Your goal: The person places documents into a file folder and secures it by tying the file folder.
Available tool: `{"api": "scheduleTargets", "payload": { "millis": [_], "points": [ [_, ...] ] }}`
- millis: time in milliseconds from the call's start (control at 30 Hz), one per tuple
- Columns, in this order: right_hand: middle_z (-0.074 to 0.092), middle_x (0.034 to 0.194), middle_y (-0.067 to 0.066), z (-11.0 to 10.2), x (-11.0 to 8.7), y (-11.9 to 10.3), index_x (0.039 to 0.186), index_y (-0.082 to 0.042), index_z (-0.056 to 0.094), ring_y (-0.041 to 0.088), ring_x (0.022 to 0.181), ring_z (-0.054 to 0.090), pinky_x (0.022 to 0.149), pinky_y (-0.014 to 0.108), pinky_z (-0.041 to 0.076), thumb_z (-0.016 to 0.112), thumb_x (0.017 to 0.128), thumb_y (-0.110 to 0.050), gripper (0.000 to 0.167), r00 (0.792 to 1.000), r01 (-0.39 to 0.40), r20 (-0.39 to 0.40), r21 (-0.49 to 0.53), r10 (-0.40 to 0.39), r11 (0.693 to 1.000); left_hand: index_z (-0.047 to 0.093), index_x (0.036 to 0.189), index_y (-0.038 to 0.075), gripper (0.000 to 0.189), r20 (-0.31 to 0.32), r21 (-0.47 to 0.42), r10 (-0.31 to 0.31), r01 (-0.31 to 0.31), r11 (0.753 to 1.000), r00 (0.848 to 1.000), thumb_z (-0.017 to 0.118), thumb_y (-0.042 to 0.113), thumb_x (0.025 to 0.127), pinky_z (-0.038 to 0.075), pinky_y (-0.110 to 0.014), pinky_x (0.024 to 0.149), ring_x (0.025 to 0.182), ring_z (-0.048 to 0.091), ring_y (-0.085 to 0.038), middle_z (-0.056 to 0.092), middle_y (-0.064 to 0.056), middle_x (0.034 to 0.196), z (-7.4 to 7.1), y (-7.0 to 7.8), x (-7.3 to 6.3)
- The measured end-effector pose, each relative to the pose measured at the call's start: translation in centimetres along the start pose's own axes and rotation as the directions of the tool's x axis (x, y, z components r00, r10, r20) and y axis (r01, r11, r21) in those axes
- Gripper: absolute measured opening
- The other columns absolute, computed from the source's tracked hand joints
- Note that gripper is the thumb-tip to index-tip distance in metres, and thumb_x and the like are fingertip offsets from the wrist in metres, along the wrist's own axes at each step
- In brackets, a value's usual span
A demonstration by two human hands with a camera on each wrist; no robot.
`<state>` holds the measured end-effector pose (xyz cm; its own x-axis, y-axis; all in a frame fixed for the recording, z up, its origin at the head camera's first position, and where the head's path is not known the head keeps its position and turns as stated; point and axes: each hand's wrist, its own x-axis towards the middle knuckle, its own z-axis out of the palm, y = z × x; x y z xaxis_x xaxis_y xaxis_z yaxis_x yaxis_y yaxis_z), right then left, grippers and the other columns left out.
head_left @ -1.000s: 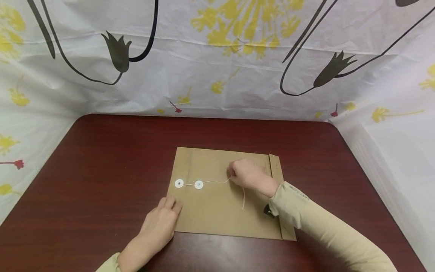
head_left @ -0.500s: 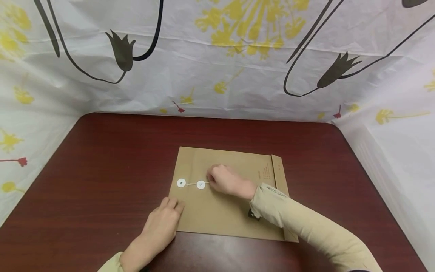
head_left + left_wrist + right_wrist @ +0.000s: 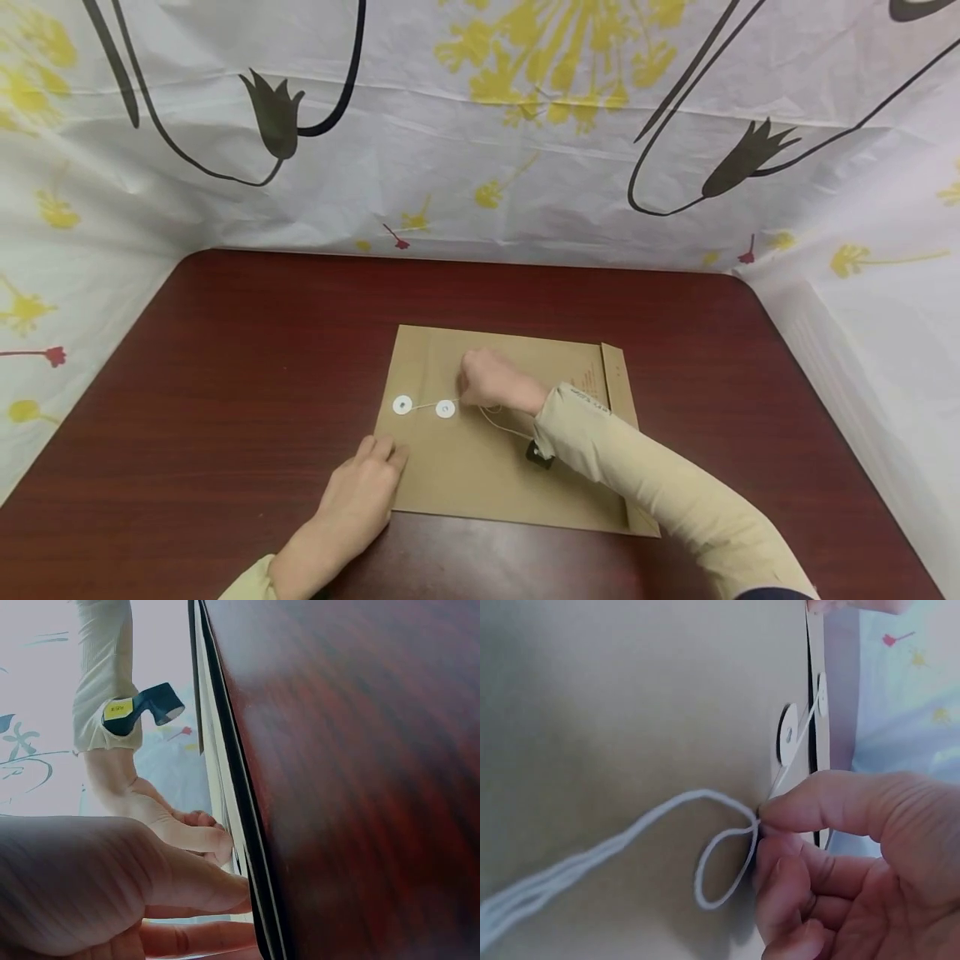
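A brown paper document envelope lies flat on the table. Two white discs, an outer disc and an inner disc, sit toward its left side, with string stretched between them. My right hand pinches the white string between thumb and forefinger, just right of the inner disc. In the right wrist view a small loop and a longer loose length hang from the pinch. My left hand rests on the envelope's lower left edge, its fingers on the paper and its thumb along the side.
The dark red table extends around the envelope. A white cloth with flower prints stands behind it and at both sides. A folded flap runs along the envelope's right end. A black device sits at the right cuff.
My right hand has moved left along the string toward the inner disc, then slightly up; a string length now hangs below it. My left hand stays at the envelope's edge.
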<state>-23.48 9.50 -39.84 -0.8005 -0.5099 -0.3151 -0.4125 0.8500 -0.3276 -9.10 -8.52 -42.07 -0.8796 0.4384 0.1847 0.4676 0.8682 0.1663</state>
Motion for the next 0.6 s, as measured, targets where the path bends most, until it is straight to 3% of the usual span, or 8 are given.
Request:
{"api": "scheduleTargets", "payload": {
  "millis": [133, 200, 267, 333, 400, 533, 567, 600],
  "points": [
    [0.037, 0.044, -0.008, 0.0, -0.4, -0.2, 0.047, -0.016, 0.045, 0.007, 0.043, 0.035, 0.041, 0.020, 0.030, 0.063, 0.068, 0.000, 0.031, 1.000, 0.013, 0.003, -0.007, -0.013, 1.000, 0.067, 0.101, -0.005, 0.034, -0.001, 0.001, 0.000, 0.000, 1.000, 1.000, 0.066, -0.013, 0.068, 0.047, -0.027, 0.048, 0.077, 0.049, -0.023, 0.055, -0.011, 0.088, 0.0, 0.1, 0.1],
    [0.039, 0.046, -0.008, 0.2, -0.7, 0.0, 0.050, -0.015, 0.049, 0.007, 0.045, 0.036, 0.042, 0.020, 0.031, 0.065, 0.070, -0.002, 0.029, 0.999, 0.041, -0.020, 0.033, -0.040, 0.999, 0.067, 0.101, -0.005, 0.032, -0.004, 0.005, -0.001, 0.001, 1.000, 1.000, 0.066, -0.012, 0.070, 0.047, -0.027, 0.047, 0.077, 0.050, -0.022, 0.055, -0.011, 0.088, 0.1, 0.1, 0.1],
    [0.042, 0.050, -0.007, 0.5, -0.7, 0.4, 0.055, -0.013, 0.053, 0.007, 0.048, 0.038, 0.045, 0.019, 0.032, 0.067, 0.074, -0.004, 0.025, 0.996, 0.075, -0.059, 0.111, -0.068, 0.991, 0.067, 0.101, -0.004, 0.032, -0.006, 0.008, -0.001, 0.001, 1.000, 1.000, 0.065, -0.012, 0.070, 0.046, -0.027, 0.047, 0.076, 0.049, -0.022, 0.055, -0.011, 0.087, 0.1, 0.2, 0.1],
    [0.048, 0.056, -0.005, 0.7, -0.6, 0.9, 0.061, -0.009, 0.056, 0.006, 0.051, 0.041, 0.048, 0.018, 0.034, 0.064, 0.075, -0.002, 0.018, 0.987, 0.129, -0.123, 0.247, -0.100, 0.961, 0.067, 0.100, -0.004, 0.031, -0.011, 0.011, -0.002, 0.002, 1.000, 1.000, 0.065, -0.011, 0.070, 0.046, -0.027, 0.046, 0.076, 0.049, -0.022, 0.054, -0.010, 0.086, 0.1, 0.1, 0.1],
    [0.056, 0.062, -0.001, 0.9, -0.4, 1.4, 0.068, -0.004, 0.057, 0.005, 0.055, 0.047, 0.051, 0.017, 0.036, 0.060, 0.078, 0.001, 0.012, 0.984, 0.156, -0.152, 0.463, -0.095, 0.872, 0.067, 0.100, -0.004, 0.031, -0.012, 0.011, -0.003, 0.003, 1.000, 1.000, 0.065, -0.011, 0.070, 0.046, -0.027, 0.046, 0.075, 0.049, -0.022, 0.054, -0.010, 0.085, 0.1, 0.1, 0.1],
    [0.062, 0.067, 0.005, 0.8, -0.2, 1.8, 0.076, 0.000, 0.052, 0.007, 0.055, 0.055, 0.052, 0.019, 0.040, 0.051, 0.083, 0.007, 0.010, 0.993, 0.115, -0.084, 0.802, -0.081, 0.586, 0.066, 0.100, -0.005, 0.031, -0.008, 0.005, -0.009, 0.009, 1.000, 1.000, 0.065, -0.012, 0.070, 0.046, -0.026, 0.046, 0.076, 0.049, -0.022, 0.054, -0.010, 0.085, 0.0, 0.2, 0.1],
    [0.061, 0.066, 0.005, 0.8, -0.2, 1.7, 0.078, 0.000, 0.051, 0.008, 0.054, 0.055, 0.051, 0.020, 0.040, 0.050, 0.084, 0.007, 0.010, 0.996, 0.086, -0.057, 0.838, -0.070, 0.539, 0.066, 0.101, -0.005, 0.031, -0.007, 0.003, -0.009, 0.009, 1.000, 1.000, 0.065, -0.012, 0.070, 0.046, -0.026, 0.046, 0.076, 0.049, -0.022, 0.054, -0.010, 0.086, 0.0, 0.2, 0.1],
    [0.060, 0.065, 0.004, 0.8, -0.2, 1.8, 0.079, -0.001, 0.051, 0.008, 0.054, 0.055, 0.050, 0.020, 0.041, 0.050, 0.085, 0.007, 0.010, 0.996, 0.079, -0.051, 0.847, -0.067, 0.526, 0.066, 0.101, -0.005, 0.031, -0.006, 0.001, -0.009, 0.009, 1.000, 1.000, 0.065, -0.012, 0.070, 0.046, -0.026, 0.046, 0.077, 0.050, -0.022, 0.054, -0.010, 0.086, 0.0, 0.2, 0.1]
  ]
}}
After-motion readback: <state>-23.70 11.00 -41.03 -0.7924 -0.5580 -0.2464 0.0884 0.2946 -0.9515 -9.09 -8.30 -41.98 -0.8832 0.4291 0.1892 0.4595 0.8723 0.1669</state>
